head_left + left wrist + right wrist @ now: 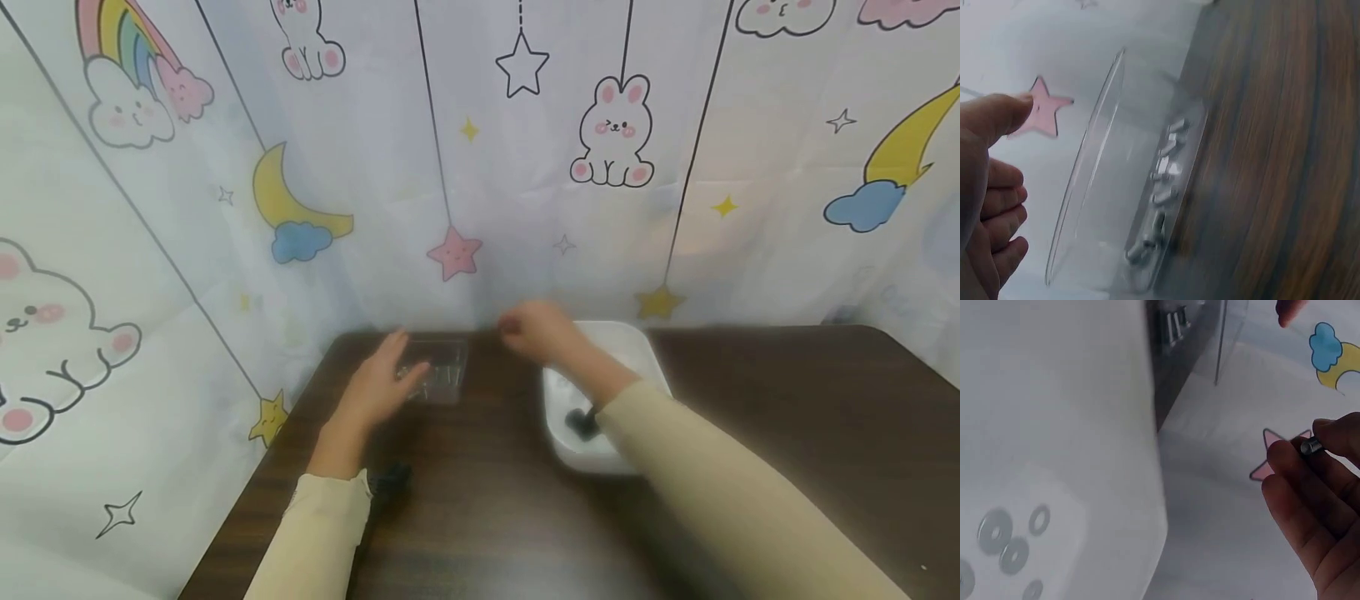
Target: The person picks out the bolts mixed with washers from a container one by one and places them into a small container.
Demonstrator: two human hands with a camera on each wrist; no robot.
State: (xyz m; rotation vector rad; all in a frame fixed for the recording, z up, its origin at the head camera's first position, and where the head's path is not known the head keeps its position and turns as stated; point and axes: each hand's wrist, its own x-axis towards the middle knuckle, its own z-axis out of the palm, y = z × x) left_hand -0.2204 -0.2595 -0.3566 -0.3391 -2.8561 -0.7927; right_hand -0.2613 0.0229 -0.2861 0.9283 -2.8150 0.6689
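Note:
My right hand point(543, 332) is over the far left side of a white tray point(553, 417). Its thumb and fingers pinch a small metal cylinder point(1311, 447) with a recessed end. Several flat metal washers point(995, 532) lie in the tray in the right wrist view. To the left, a clear plastic box point(450, 387) stands on the table with several small metal bolts point(1163, 197) on its bottom. My left hand point(378, 383) is at the near left side of this box, thumb apart from the loosely bent fingers, holding nothing.
Both containers stand toward the back of a dark wooden table point(480, 517), with a strip of tabletop between them. A white curtain point(517, 192) with printed rabbits and stars hangs behind the table and along its left side.

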